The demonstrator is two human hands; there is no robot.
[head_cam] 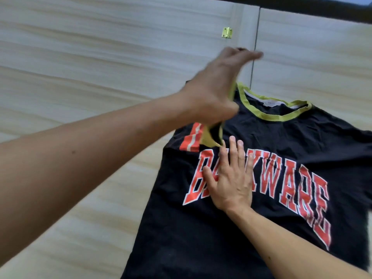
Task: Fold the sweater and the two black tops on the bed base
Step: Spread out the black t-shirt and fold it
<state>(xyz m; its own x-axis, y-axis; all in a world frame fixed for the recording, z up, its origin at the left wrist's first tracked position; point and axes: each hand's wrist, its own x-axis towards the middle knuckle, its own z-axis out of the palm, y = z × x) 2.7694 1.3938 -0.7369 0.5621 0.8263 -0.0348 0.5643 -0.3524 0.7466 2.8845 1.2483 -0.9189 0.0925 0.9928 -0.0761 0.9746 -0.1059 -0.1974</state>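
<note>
On the pale wooden bed base [80,57], the blurred left grip [211,93] pinches the green-cuffed sleeve [211,137] at 10 o'clock on the black top [271,141], which lies spread flat. At 5 o'clock from it, the right grip [229,178] presses the orange lettering [291,188] with straight fingers.

Soft, even, fairly bright light; shadows are faint. Motion blur smears the left hand [213,87], and seams of the bed base [80,57] bow near the edges.
</note>
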